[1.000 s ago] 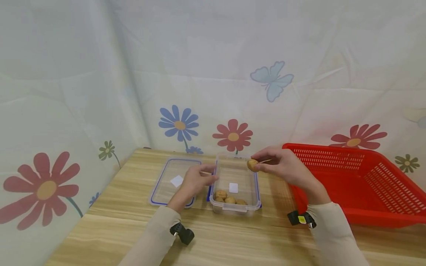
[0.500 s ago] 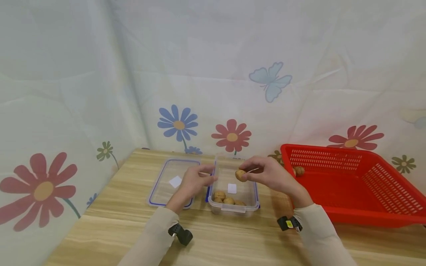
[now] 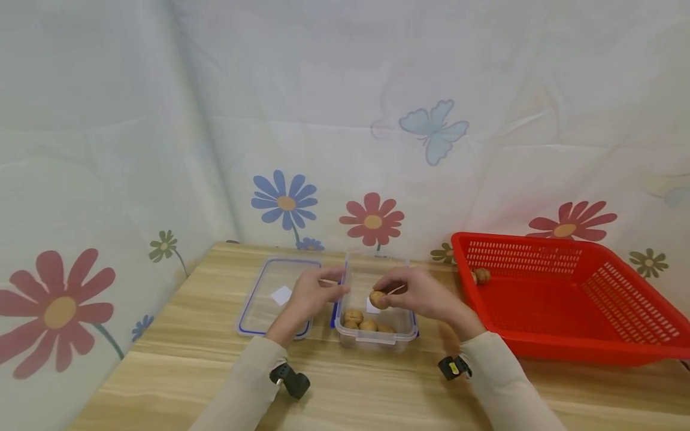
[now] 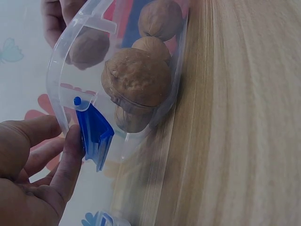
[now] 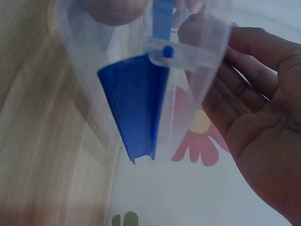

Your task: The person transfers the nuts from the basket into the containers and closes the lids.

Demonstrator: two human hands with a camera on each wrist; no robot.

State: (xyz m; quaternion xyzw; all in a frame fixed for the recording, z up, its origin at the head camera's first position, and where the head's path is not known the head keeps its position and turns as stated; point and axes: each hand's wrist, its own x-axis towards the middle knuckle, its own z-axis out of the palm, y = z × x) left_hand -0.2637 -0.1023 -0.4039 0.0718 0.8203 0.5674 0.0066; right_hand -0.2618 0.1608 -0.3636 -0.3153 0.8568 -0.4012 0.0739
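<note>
My right hand point(image 3: 417, 293) pinches a walnut point(image 3: 377, 299) over the clear plastic food container point(image 3: 377, 337), which lacks its lid on top. In the left wrist view that walnut point(image 4: 89, 48) shows through the container's wall. Several other walnuts point(image 3: 369, 325) lie at the container's near end. At its left side my left hand point(image 3: 311, 293) holds the rim between thumb and finger, beside a hanging blue latch point(image 4: 95, 136). Another blue latch point(image 5: 134, 106) hangs on the right side. The held walnut is out of sight behind the fingers in the right wrist view.
The clear lid point(image 3: 253, 311) with a blue seal lies on the wooden table point(image 3: 178, 359), left of the container. A red plastic basket point(image 3: 566, 347) stands to the right, with walnuts point(image 3: 481, 275) in its far left corner. A flowered curtain point(image 3: 323, 120) hangs behind.
My right hand has moved left and down from beside the red basket, bringing the pinched walnut from the container's right edge to over its middle. My left hand has stayed at the rim.
</note>
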